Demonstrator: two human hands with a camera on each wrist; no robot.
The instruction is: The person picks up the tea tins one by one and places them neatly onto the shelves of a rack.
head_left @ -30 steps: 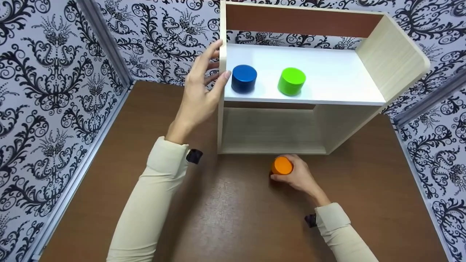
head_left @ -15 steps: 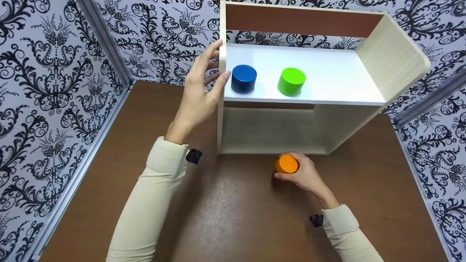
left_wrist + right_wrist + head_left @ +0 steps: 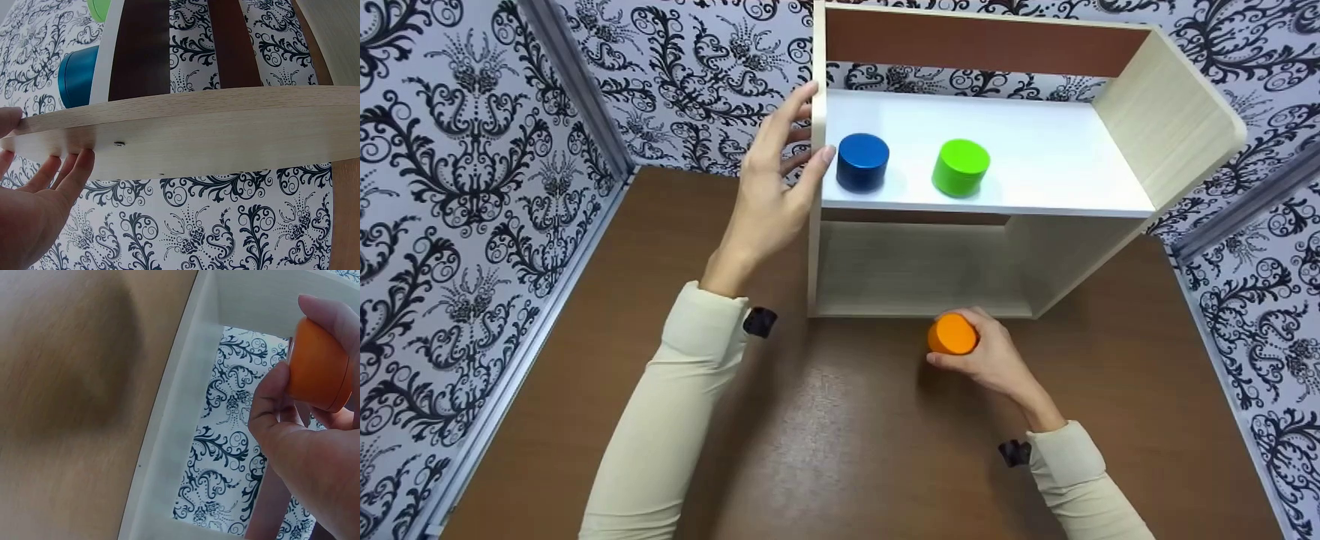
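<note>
My left hand [image 3: 771, 195] grips the left side panel [image 3: 225, 138] of a small wooden shelf unit, thumb at its front edge and fingertips against the outer face. In my right hand [image 3: 997, 364] is an orange cylindrical container [image 3: 956, 334], pinched between thumb and fingers in front of the unit's lower opening. The right wrist view shows a seam line round this container [image 3: 318, 365], which is held tilted above the brown table. A blue cylindrical container [image 3: 862, 161] stands on the white upper shelf [image 3: 1050, 157] beside my left thumb. To its right stands a bright green one [image 3: 961, 166].
The unit's lower compartment [image 3: 915, 262] faces me, with its bottom board just beyond my right hand. The right side panel [image 3: 1174, 120] slants outward in view. Patterned walls [image 3: 472, 225] enclose the brown table [image 3: 840, 450] at the back and both sides.
My right hand has shifted slightly right and toward the shelf unit with the orange container, mostly in the first half second. The left hand and the blue and green containers stay put.
</note>
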